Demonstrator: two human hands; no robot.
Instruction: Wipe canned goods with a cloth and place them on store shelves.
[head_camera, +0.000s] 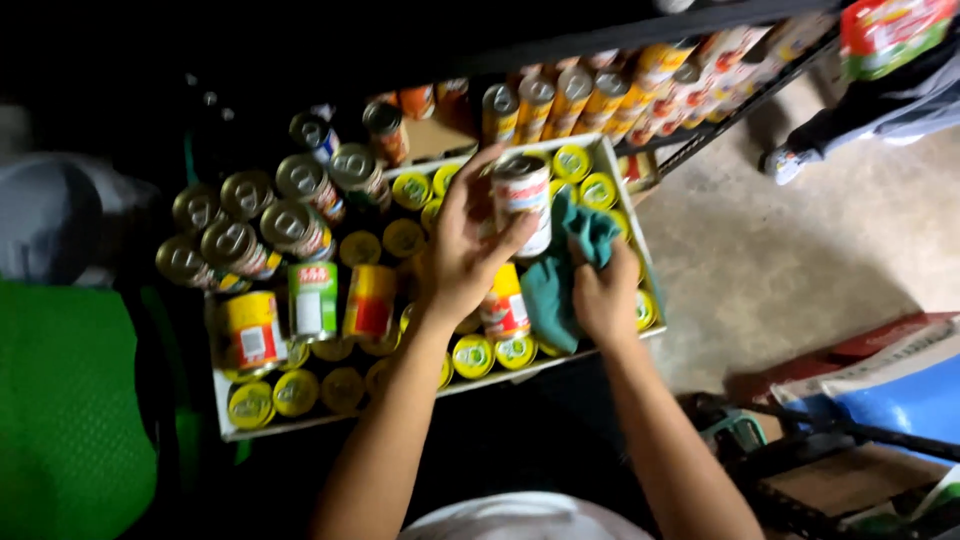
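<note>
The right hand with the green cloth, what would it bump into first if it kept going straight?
Probably the white-and-red can that the left hand holds; the right hand and its green cloth already point at it, though depth is unclear.

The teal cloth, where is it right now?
In the head view, the teal cloth is right of centre, bunched in the right hand over the tray of yellow-lidded cans, beside the can in the left hand.

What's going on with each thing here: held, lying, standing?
Left hand: gripping the red-and-white can.
Red-and-white can: held upright, lifted above the tray.
Right hand: clutching the teal cloth.
Teal cloth: bunched, beside the can.
Yellow-lidded cans: standing in the tray.
Tray: packed with cans.
</note>
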